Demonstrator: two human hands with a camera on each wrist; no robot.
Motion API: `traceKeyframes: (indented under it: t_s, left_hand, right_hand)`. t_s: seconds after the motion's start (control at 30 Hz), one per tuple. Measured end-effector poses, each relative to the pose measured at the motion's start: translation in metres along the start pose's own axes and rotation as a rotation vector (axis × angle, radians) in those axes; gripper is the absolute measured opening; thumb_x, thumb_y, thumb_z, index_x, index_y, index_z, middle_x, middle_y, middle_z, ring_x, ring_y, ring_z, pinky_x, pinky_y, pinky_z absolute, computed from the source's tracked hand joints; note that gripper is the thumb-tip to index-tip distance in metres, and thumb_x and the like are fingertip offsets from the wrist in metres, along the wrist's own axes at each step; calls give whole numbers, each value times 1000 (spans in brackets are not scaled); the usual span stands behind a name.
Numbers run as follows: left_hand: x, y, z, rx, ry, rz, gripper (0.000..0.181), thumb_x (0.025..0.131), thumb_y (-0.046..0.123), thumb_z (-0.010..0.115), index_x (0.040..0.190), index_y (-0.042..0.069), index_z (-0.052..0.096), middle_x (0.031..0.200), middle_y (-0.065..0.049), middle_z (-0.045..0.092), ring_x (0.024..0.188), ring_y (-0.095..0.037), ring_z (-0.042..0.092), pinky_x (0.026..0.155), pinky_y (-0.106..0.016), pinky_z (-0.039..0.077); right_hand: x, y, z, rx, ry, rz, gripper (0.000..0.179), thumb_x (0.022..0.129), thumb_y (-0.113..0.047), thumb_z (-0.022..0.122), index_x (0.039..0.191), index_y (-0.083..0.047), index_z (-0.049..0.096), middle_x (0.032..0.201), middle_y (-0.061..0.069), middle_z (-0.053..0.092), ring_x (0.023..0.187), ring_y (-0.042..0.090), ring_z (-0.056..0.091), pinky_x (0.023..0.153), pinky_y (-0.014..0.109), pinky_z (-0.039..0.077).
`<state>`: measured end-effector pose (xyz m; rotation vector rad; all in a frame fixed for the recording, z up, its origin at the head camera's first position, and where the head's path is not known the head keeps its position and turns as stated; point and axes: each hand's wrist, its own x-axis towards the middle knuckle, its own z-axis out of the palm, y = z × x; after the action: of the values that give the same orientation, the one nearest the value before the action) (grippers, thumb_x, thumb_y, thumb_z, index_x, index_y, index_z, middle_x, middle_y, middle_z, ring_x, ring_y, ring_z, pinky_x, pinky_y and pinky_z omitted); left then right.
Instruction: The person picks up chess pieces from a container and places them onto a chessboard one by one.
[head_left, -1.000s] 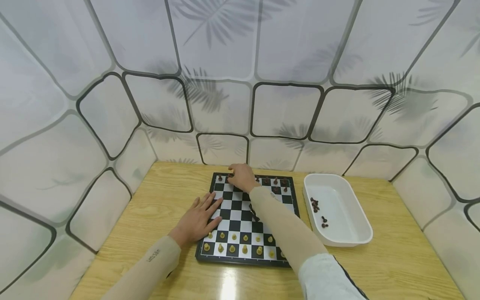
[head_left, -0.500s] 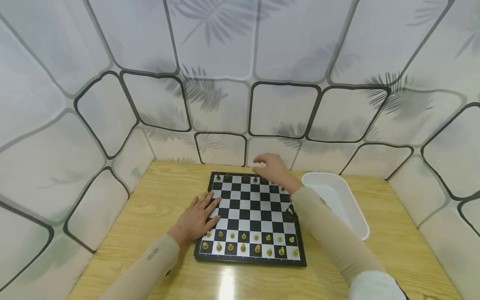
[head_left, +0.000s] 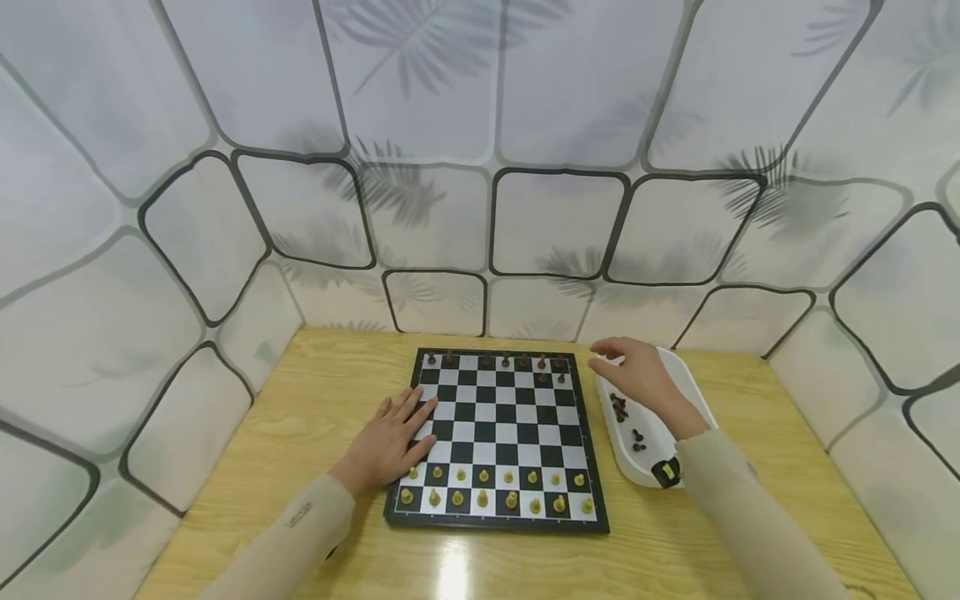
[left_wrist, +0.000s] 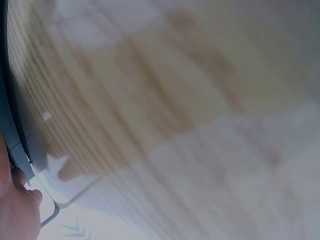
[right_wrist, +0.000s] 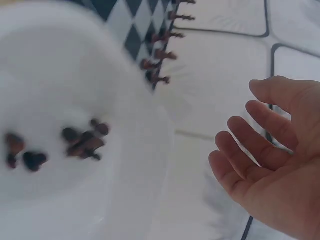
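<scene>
Chessboard (head_left: pixel 495 417), beneath left hand (head_left: pixel 386 442), fingers spread, bears sixteen yellow pieces (head_left: pixel 482 498), nine dark pieces (head_left: pixel 542 363). One white tray (right_wrist: pixel 135 165) sits near right hand (head_left: pixel 639 372), fingers parted; sleeve lettering (head_left: pixel 298 514) illegible.

place: booth-like, wider room unclear; signs: leaf-patterned walls (head_left: pixel 427 217) on three sides; wood-grain tabletop (head_left: pixel 322 387) between

checkered black-white board (head_left: pixel 495 412), yellow pieces (head_left: pixel 482 498), brown pieces (head_left: pixel 542 362)
</scene>
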<state>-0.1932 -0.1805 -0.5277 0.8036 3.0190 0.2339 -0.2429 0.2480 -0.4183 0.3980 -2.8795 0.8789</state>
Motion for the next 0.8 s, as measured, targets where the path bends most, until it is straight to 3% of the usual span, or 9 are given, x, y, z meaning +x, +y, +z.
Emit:
traceKeyframes:
  t_s: [0.4, 0.67, 0.8]
  left_hand:
    - [-1, 1, 1, -15, 16, -2, 70, 111, 56, 37, 167, 14, 32, 176, -17, 20, 163, -39, 20, 129, -64, 24]
    - [0, 0, 1, -9, 14, -1, 70, 111, 56, 37, 167, 15, 31, 176, -17, 20, 163, -38, 20, 129, -64, 23]
    - [-1, -2, 3, -15, 6, -5, 70, 111, 57, 37, 168, 16, 30, 176, -16, 18, 164, -37, 18, 130, -64, 22]
  right_hand:
    - [-29, 52, 9, -24, -35, 69, 32, 100, -20, 72, 124, 1, 73, 117, 21, 76, 103, 37, 72, 83, 50, 61]
    - [-40, 63, 20, -33, -99, 108, 27, 99, -20, 73, 118, 0, 76, 106, 16, 77, 97, 32, 70, 83, 50, 59]
    - [-43, 65, 25, -40, -131, 133, 24, 98, -18, 73, 115, -2, 77, 99, 12, 75, 89, 23, 66, 74, 39, 55]
